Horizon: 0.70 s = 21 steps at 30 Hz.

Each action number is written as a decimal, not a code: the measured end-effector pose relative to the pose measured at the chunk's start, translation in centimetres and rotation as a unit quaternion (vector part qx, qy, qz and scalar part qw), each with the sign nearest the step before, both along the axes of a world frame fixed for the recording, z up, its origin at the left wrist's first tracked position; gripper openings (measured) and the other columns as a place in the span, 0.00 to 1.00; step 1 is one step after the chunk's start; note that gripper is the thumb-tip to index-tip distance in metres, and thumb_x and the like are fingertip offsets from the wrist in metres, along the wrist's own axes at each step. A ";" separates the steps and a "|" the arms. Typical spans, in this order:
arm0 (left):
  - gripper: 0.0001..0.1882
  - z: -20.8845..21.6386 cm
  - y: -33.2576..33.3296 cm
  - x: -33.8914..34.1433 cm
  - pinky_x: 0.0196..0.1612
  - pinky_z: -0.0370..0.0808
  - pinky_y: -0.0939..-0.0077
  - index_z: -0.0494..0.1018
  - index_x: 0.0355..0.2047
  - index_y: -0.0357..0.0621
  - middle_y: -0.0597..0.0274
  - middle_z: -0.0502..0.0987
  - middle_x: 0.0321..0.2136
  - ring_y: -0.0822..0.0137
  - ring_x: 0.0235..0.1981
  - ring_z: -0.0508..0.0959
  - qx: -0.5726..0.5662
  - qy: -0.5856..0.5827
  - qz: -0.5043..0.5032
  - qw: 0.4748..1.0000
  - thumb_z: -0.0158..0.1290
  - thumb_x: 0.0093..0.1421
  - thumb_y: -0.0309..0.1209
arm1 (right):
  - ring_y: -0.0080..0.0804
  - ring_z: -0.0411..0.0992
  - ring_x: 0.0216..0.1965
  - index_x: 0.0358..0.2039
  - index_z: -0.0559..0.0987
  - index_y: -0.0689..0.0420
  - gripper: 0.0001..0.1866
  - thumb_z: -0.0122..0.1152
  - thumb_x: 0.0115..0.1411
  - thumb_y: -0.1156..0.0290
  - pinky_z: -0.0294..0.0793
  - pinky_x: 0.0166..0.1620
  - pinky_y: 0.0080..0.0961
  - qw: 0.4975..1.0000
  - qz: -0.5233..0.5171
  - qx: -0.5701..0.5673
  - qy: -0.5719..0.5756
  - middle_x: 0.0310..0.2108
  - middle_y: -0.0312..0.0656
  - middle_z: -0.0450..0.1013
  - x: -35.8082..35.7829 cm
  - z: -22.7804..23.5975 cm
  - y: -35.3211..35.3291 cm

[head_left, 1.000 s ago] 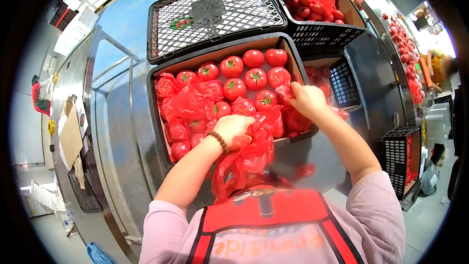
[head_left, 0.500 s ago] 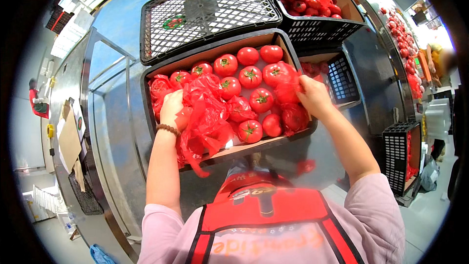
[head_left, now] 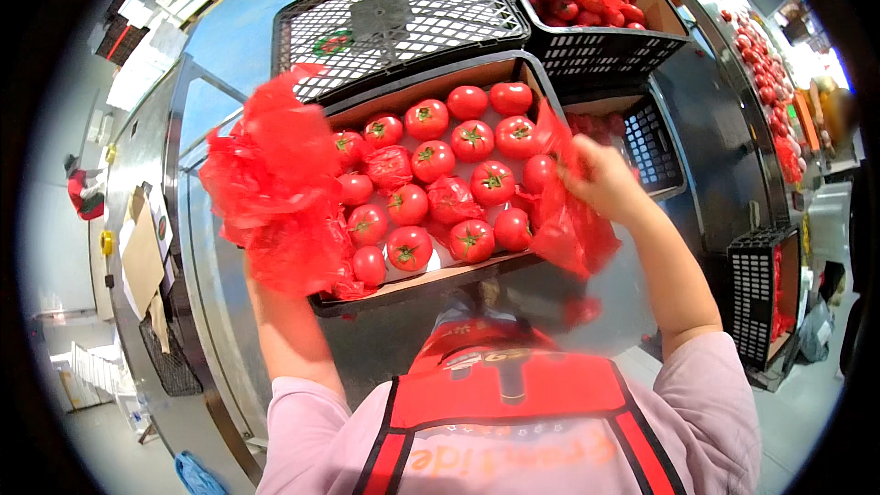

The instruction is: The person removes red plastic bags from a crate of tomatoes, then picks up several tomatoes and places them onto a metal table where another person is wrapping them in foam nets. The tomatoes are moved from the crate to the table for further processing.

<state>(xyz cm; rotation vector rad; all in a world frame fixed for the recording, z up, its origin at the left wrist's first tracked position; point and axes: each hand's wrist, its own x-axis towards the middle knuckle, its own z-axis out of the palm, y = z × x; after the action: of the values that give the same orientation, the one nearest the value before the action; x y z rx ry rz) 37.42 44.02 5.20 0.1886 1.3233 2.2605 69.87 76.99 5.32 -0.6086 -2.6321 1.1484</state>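
A black crate [head_left: 442,277] lined with cardboard holds rows of red tomatoes [head_left: 409,247], most with green stems up. A large bunch of thin red plastic bags [head_left: 270,185] is held over the crate's left side. It hides my left hand, which grips it; only my left forearm [head_left: 291,335] shows below. At the crate's right edge my right hand [head_left: 600,179] has its fingers closed on another red plastic bag [head_left: 570,225], which hangs over the rim beside the tomatoes. A few tomatoes in the middle are still wrapped in red film.
A black lattice crate [head_left: 403,23] leans behind the tomatoes. At the back right stands another crate [head_left: 605,57] of tomatoes and red bags, with a lower crate [head_left: 653,142] under it. Tomatoes cover a long table [head_left: 733,142] at right. A metal frame [head_left: 213,82] stands at left.
My left hand has pulled the red bags up and leftward off the tomatoes, baring several of them. At the right, my right hand has drawn the other bag outward from the tomatoes.
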 end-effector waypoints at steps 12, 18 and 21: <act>0.14 0.3 -8.0 10.0 0.43 0.74 0.69 0.74 0.44 0.44 0.61 0.77 0.40 0.64 0.40 0.77 0.058 -0.072 0.010 0.996 0.51 0.62 0.38 | 0.51 0.75 0.33 0.26 0.71 0.57 0.06 0.58 0.48 0.72 0.73 0.35 0.44 0.948 0.158 0.259 -0.097 0.26 0.48 0.74 3.2 -5.3 -4.5; 0.15 2.0 -8.6 7.8 0.46 0.74 0.69 0.73 0.46 0.44 0.60 0.76 0.41 0.63 0.42 0.76 0.100 -0.059 0.010 0.993 0.50 0.63 0.38 | 0.54 0.73 0.34 0.29 0.71 0.59 0.09 0.60 0.47 0.76 0.72 0.36 0.44 0.967 0.127 0.213 -0.063 0.29 0.52 0.73 4.0 -4.1 -5.7; 0.16 2.0 -9.0 7.9 0.47 0.73 0.68 0.73 0.47 0.43 0.59 0.76 0.42 0.63 0.43 0.76 0.131 -0.069 -0.004 0.989 0.49 0.64 0.38 | 0.54 0.73 0.34 0.33 0.73 0.60 0.10 0.61 0.49 0.78 0.73 0.37 0.40 0.981 0.042 0.190 0.009 0.30 0.52 0.73 2.4 -1.4 -5.8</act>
<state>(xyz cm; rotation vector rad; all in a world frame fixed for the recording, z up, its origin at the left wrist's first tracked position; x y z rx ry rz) 45.30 34.97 7.16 0.1248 0.9519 2.3893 72.31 71.16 3.94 -0.4131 -2.7767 0.6336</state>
